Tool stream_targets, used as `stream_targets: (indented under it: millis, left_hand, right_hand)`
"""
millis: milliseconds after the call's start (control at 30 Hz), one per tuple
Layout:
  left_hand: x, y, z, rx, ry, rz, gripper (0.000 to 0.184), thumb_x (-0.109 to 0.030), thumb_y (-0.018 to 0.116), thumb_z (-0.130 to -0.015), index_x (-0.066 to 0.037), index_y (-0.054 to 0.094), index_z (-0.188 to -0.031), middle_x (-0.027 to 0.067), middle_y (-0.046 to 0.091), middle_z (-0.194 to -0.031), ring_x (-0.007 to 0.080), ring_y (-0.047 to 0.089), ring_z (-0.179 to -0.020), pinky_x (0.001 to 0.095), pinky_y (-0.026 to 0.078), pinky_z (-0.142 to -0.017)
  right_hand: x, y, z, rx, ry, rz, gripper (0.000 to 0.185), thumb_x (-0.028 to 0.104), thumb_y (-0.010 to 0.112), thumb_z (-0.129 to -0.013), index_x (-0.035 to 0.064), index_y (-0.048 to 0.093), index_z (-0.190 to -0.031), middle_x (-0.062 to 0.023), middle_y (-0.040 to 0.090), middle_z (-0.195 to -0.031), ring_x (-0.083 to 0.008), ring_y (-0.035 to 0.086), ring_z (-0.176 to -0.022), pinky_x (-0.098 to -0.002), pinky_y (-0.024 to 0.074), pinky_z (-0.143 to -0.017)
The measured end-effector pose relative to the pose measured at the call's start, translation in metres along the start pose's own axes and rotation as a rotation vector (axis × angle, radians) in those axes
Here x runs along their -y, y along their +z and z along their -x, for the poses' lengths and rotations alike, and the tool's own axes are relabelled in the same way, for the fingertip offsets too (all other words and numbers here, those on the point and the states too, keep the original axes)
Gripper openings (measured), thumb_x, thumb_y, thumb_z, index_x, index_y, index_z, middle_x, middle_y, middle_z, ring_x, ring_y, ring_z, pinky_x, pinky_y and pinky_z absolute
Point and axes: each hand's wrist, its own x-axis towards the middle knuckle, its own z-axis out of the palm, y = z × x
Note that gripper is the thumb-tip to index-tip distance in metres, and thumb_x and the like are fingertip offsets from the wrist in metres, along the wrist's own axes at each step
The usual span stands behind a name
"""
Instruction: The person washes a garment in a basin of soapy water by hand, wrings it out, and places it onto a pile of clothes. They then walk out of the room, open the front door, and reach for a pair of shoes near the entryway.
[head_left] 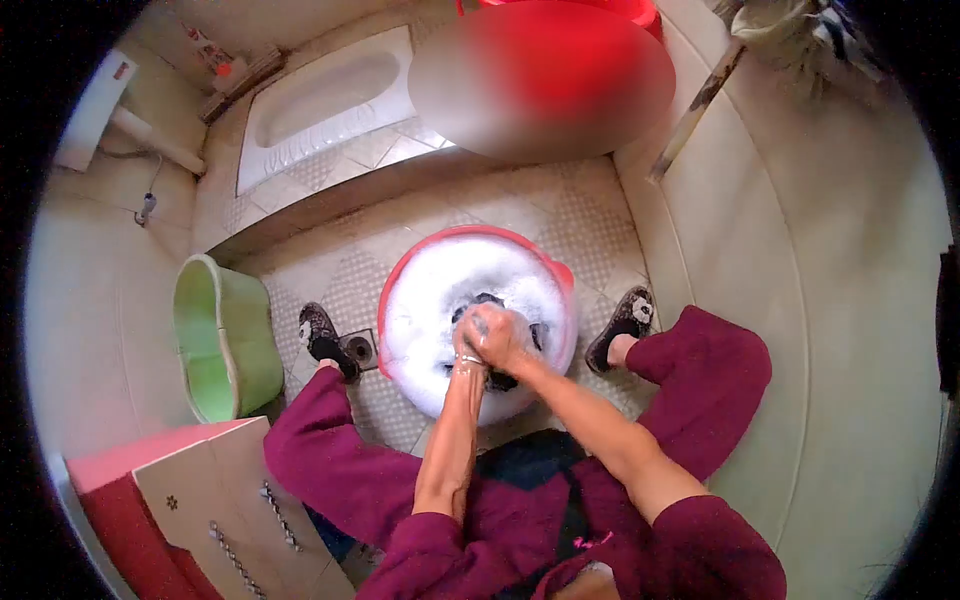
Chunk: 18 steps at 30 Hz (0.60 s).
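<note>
Left hand (466,338) and right hand (499,337) meet, fingers curled; their grip on dark cloth (502,381) cannot be told. Centre: red basin (565,277) containing suds (430,285).

Soft Indoor Light, Bowed Edges

Even, middling light fell across the scene, and the white foam (430,275) glared nearly to blankness. Shade lined the step (330,194). The wide lens curved the right wall (850,260) toward black, rounded margins (speckled with grain), while an oval blur (540,85) smeared the red tub (640,12).
</note>
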Motion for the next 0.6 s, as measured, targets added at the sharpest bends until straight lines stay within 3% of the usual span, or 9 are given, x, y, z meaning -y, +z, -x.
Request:
stream_targets:
  millis: [33, 67, 200, 300, 400, 433, 467, 533, 600]
  left_hand:
    - [-0.001, 0.016, 0.002, -0.27, 0.126, -0.43, 0.016, -0.017, 0.052, -0.076, -0.002, 0.055, -0.081, 0.0054, 0.055, -0.077, 0.0154, 0.054, -0.066, 0.0283, 0.046, -0.059]
    - [-0.042, 0.077, 0.029, -0.504, -0.08, -0.157, 0.018, -0.008, 0.055, -0.072, 0.001, 0.054, -0.088, 0.0072, 0.056, -0.079, 0.0169, 0.054, -0.064, 0.0286, 0.046, -0.057]
    - [-0.052, 0.088, 0.044, -0.366, -0.063, -0.087, 0.015, -0.011, 0.059, -0.069, -0.002, 0.055, -0.079, 0.0037, 0.055, -0.07, 0.0159, 0.054, -0.059, 0.0292, 0.047, -0.053]
    - [-0.056, 0.071, 0.027, -0.33, 0.01, -0.333, 0.017, -0.011, 0.058, -0.07, -0.001, 0.056, -0.084, 0.0043, 0.056, -0.075, 0.016, 0.055, -0.064, 0.0283, 0.047, -0.057]
    - [-0.076, 0.065, 0.025, -0.177, 0.133, -0.549, 0.018, -0.007, 0.055, -0.072, -0.001, 0.058, -0.088, 0.0052, 0.057, -0.082, 0.0142, 0.053, -0.074, 0.0263, 0.044, -0.07]
    - [-0.086, 0.063, 0.029, -0.084, 0.222, -0.658, 0.02, -0.009, 0.053, -0.076, 0.0, 0.058, -0.093, 0.0053, 0.057, -0.085, 0.0139, 0.052, -0.079, 0.0257, 0.042, -0.076]
    - [-0.099, 0.065, 0.033, -0.04, 0.239, -0.692, 0.019, -0.01, 0.053, -0.076, 0.0, 0.058, -0.092, 0.0049, 0.057, -0.086, 0.0139, 0.052, -0.078, 0.0257, 0.042, -0.075]
    - [-0.115, 0.064, 0.04, 0.05, 0.245, -0.858, 0.021, -0.013, 0.055, -0.077, -0.002, 0.057, -0.095, 0.0025, 0.056, -0.086, 0.0117, 0.051, -0.08, 0.025, 0.042, -0.073]
    - [-0.115, 0.058, 0.044, 0.044, 0.151, -0.717, 0.021, -0.014, 0.056, -0.078, -0.003, 0.056, -0.095, 0.0025, 0.056, -0.085, 0.012, 0.052, -0.079, 0.0255, 0.043, -0.072]
  right_hand:
    - [-0.011, -0.003, -0.005, -0.124, 0.13, 0.062, 0.018, 0.02, 0.053, -0.076, 0.0022, 0.054, -0.073, -0.0198, 0.055, -0.071, -0.0362, 0.054, -0.066, -0.0413, 0.0424, -0.058]
    - [-0.02, -0.009, -0.008, -0.251, 0.257, 0.126, 0.021, 0.02, 0.051, -0.076, 0.001, 0.053, -0.07, -0.0214, 0.054, -0.069, -0.0371, 0.054, -0.064, -0.0414, 0.0416, -0.056]
    - [-0.021, -0.014, -0.002, -0.345, 0.248, 0.039, 0.026, 0.021, 0.053, -0.077, -0.0037, 0.051, -0.069, -0.0227, 0.049, -0.065, -0.028, 0.048, -0.055, -0.0348, 0.039, -0.054]
    - [-0.003, -0.028, 0.008, -0.029, 0.384, -0.154, 0.029, 0.025, 0.056, -0.079, -0.002, 0.053, -0.07, -0.0084, 0.05, -0.06, -0.0112, 0.046, -0.061, -0.0298, 0.0397, -0.057]
    - [-0.004, -0.045, 0.009, 0.007, 0.313, -0.233, 0.03, 0.028, 0.059, -0.077, -0.0004, 0.055, -0.072, -0.0031, 0.054, -0.067, -0.0115, 0.047, -0.066, -0.0272, 0.0407, -0.061]
    - [-0.005, -0.059, 0.009, 0.148, 0.569, -0.426, 0.033, 0.033, 0.063, -0.074, 0.0009, 0.057, -0.076, -0.0011, 0.054, -0.072, -0.0116, 0.048, -0.071, -0.0256, 0.0403, -0.066]
    - [-0.016, -0.066, 0.011, 0.144, 0.568, -0.43, 0.033, 0.033, 0.063, -0.074, 0.0009, 0.057, -0.076, -0.0011, 0.054, -0.072, -0.0116, 0.048, -0.071, -0.0256, 0.0403, -0.066]
    - [-0.042, -0.069, 0.016, 0.543, 0.513, -0.277, 0.038, 0.037, 0.065, -0.072, 0.0013, 0.059, -0.08, -0.0014, 0.055, -0.073, -0.0111, 0.049, -0.073, -0.0259, 0.04, -0.068]
    - [-0.025, -0.079, 0.013, 0.652, 0.541, -0.218, 0.039, 0.038, 0.066, -0.07, 0.002, 0.06, -0.082, -0.0022, 0.056, -0.075, -0.0105, 0.05, -0.073, -0.0265, 0.0405, -0.068]
